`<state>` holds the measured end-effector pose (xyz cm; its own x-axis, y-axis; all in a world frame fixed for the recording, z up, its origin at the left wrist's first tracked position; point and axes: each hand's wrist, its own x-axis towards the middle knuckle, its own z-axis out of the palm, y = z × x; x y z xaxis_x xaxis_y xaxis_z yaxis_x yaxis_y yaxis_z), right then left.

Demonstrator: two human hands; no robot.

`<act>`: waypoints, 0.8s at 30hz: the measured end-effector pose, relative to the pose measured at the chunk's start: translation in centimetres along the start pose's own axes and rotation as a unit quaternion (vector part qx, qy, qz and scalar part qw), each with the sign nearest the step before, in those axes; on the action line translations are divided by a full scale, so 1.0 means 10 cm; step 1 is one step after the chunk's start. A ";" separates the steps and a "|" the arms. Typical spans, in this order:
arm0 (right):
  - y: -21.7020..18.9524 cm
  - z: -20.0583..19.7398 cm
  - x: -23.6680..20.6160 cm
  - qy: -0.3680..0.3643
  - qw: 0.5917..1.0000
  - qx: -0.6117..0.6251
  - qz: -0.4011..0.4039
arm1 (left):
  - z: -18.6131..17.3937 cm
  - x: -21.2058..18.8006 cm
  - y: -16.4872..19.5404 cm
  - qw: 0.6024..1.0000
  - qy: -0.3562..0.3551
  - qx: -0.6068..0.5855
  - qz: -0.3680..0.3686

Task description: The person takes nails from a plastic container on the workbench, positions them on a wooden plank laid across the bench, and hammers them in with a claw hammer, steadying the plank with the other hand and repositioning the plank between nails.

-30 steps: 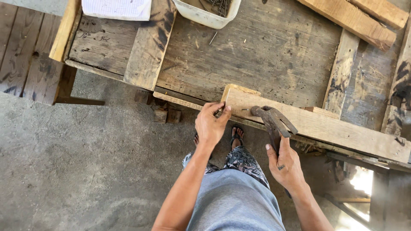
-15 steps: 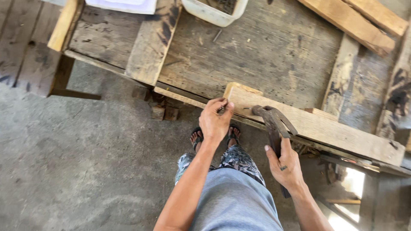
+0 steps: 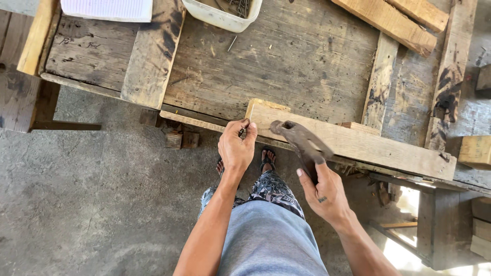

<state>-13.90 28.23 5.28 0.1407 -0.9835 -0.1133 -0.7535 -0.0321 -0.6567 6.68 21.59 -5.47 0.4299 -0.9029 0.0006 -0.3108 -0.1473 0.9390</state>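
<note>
A long pale wooden plank (image 3: 368, 144) lies along the near edge of a worn wooden workbench (image 3: 286, 61). My left hand (image 3: 237, 148) pinches a small dark nail (image 3: 241, 133) against the plank's left end. My right hand (image 3: 323, 191) grips the handle of a dark, rusty hammer (image 3: 299, 137), whose head hovers over the plank just right of the nail.
A white plastic tub of nails (image 3: 223, 11) stands at the bench's far edge, with a white lined pad (image 3: 107, 9) to its left. Loose timber strips (image 3: 394, 18) lie at the back right. Small wood blocks (image 3: 181, 139) sit on the concrete floor under the bench.
The view has shifted slightly. Both hands stay at the plank's left end; the hammer head sits a little closer to the nail.
</note>
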 end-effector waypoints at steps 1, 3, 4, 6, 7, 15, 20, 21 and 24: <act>0.03 0.01 0.01 0.008 1.000 0.010 -0.014 | 0.00 0.00 0.00 1.000 0.004 -0.005 0.008; 0.08 -0.01 0.00 0.023 0.998 0.030 -0.048 | 0.01 0.00 0.00 1.000 0.001 -0.008 0.002; 0.08 -0.04 -0.01 0.031 0.999 0.021 -0.038 | 0.01 -0.01 0.00 1.000 -0.002 -0.008 0.000; 0.01 -0.17 -0.09 0.042 0.999 0.003 -0.024 | 0.02 -0.01 0.00 1.000 0.000 -0.012 -0.004; -0.04 -0.25 -0.14 0.083 0.990 0.055 -0.099 | 0.02 -0.01 0.00 1.000 0.000 -0.013 -0.008; -0.09 -0.31 -0.03 0.136 0.976 0.022 -0.167 | 0.01 -0.01 0.00 1.000 -0.004 -0.014 -0.013; 0.41 0.09 0.15 0.008 1.000 -0.009 -0.016 | 0.03 0.03 0.01 0.999 0.004 -0.036 -0.019; 0.45 0.09 0.12 -0.001 1.000 -0.002 -0.001 | 0.03 0.01 0.01 0.999 0.012 -0.043 -0.025; 0.42 0.10 0.02 0.004 0.991 0.071 0.115 | 0.02 0.02 -0.01 0.999 -0.001 -0.037 -0.001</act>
<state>-16.39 28.08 1.75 -0.0295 -0.9635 -0.2659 -0.6674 0.2171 -0.7123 6.69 21.34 -5.65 0.4283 -0.9036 -0.0025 -0.2453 -0.1189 0.9621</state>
